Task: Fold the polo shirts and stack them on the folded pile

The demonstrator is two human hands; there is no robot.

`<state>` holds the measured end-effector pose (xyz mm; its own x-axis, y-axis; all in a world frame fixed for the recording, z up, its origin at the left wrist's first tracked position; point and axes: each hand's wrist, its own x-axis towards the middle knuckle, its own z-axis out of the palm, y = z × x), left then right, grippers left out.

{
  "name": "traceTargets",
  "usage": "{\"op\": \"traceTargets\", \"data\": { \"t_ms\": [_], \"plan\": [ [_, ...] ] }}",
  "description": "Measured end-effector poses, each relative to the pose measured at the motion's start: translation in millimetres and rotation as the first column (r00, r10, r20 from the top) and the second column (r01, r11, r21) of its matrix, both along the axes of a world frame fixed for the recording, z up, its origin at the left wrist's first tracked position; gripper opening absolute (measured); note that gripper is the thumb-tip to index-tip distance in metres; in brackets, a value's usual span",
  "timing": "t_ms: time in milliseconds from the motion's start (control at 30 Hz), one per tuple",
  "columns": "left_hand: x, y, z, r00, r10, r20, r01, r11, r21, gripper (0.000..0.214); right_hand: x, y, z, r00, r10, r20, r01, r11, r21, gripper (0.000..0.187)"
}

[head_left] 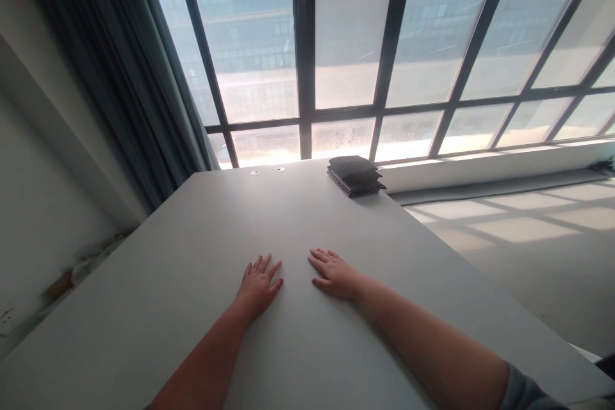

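Note:
My left hand (258, 283) lies flat on the grey table (192, 256), palm down, fingers spread and holding nothing. My right hand (332, 273) rests flat beside it, a short gap to the right, fingers stretched out toward the left and also holding nothing. A stack of folded dark cloths (355, 175) sits at the table's far right corner, well beyond both hands.
A large window with dark frames (302, 51) fills the wall behind the table. A dark curtain (115, 77) hangs at the left. Two small round holes (267, 171) mark the table's far edge. Sunlit floor (528, 237) lies to the right.

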<state>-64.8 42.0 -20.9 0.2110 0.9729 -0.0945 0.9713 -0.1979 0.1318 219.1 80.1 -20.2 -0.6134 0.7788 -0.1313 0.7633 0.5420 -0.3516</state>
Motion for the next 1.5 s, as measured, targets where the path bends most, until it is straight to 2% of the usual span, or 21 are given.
{"op": "traceTargets", "data": {
  "t_ms": [200,467,767,900,1033,1100,1167,1233,1300,1367,1433,1500],
  "plan": [
    [10,14,-4.5,1.0,0.022,-0.01,-0.021,0.998,0.061,0.06,-1,0,-1.6,1.0,-0.004,-0.001,0.004,1.0,0.024,0.08],
    [17,24,-8.0,0.998,0.066,0.007,-0.067,0.996,0.067,0.063,0,4,-7.5,1.0,-0.002,0.009,0.002,0.998,0.056,0.078],
    [19,35,-3.8,0.992,0.12,0.037,-0.122,0.99,0.071,0.059,-1,1,-0.7,1.0,-0.005,0.008,0.004,0.999,0.039,0.077],
    [12,27,-3.3,0.996,0.084,0.032,-0.086,0.994,0.074,0.057,-1,-1,2.4,1.0,-0.005,-0.012,0.006,0.999,0.038,0.076],
    [1,5,-3.1,0.999,0.032,0.005,-0.032,0.999,0.037,0.06,-4,-5,4.4,1.0,0.006,-0.021,-0.004,0.996,0.085,0.069],
    [-4,-7,-3.5,1.0,0.015,-0.013,-0.014,0.999,0.032,0.061,-8,-8,6.7,0.996,-0.043,-0.078,0.055,0.984,0.169,0.051],
    [-9,-21,-5.8,0.999,0.006,-0.032,-0.005,0.999,0.037,0.061,-12,-11,12.1,0.972,-0.107,-0.208,0.169,0.935,0.311,0.037],
    [-14,-39,-12.2,0.999,0.009,-0.053,-0.007,0.999,0.051,0.062,-12,-16,24.4,0.928,-0.085,-0.363,0.258,0.851,0.458,0.03],
    [-20,-61,-23.6,0.998,0.008,-0.066,-0.003,0.997,0.081,0.063,-4,-25,48.2,0.871,0.04,-0.489,0.28,0.777,0.563,0.026],
    [-28,-87,-38.5,0.998,-0.023,-0.061,0.032,0.99,0.14,0.063,13,-39,85.9,0.77,0.159,-0.617,0.327,0.732,0.597,0.03],
    [-37,-114,-52.5,0.996,-0.073,-0.046,0.081,0.968,0.238,0.061,39,-60,133.3,0.631,0.164,-0.758,0.476,0.69,0.545,0.028],
    [-46,-135,-61.1,0.993,-0.111,-0.036,0.116,0.938,0.327,0.06,69,-85,180.2,0.526,0.256,-0.811,0.531,0.646,0.549,0.034]
  ]
}}
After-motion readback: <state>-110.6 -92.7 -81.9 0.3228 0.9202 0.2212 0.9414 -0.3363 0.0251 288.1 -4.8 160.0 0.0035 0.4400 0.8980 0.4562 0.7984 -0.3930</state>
